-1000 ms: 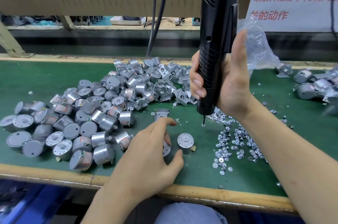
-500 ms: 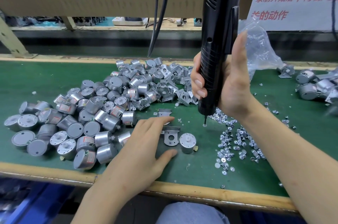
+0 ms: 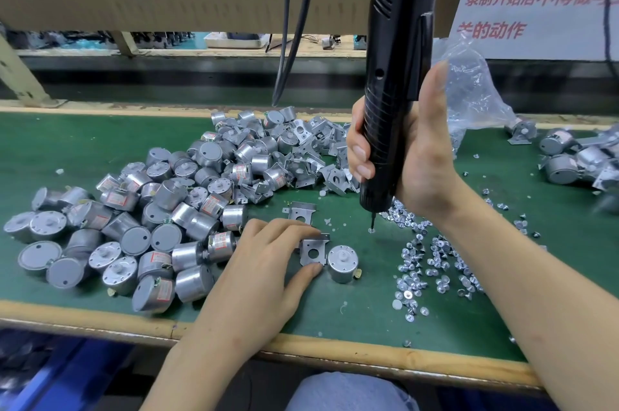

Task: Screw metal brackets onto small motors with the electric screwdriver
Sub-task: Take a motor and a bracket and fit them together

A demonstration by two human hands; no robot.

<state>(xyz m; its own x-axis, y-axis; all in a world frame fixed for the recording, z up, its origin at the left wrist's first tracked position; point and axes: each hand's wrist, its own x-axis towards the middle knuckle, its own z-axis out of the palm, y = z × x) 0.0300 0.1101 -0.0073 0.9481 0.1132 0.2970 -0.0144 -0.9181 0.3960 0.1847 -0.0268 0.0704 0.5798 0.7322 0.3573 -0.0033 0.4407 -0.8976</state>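
**Fingers on a bracket, driver upright**
The left hand's (image 3: 264,263) fingers (image 3: 284,230) and thumb pinch the bracket (image 3: 314,252) by its edges, flat on the bench (image 3: 368,306) just beside a motor (image 3: 342,263). The bracket is probably light, stiff and sharp-edged. The right hand (image 3: 422,169) grips the electric screwdriver (image 3: 395,102).

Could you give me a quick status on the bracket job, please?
Left hand pinching bracket flat on mat; right hand gripping screwdriver, bit at a loose screw. Motor upright beside bracket, not joined. Nothing between them.
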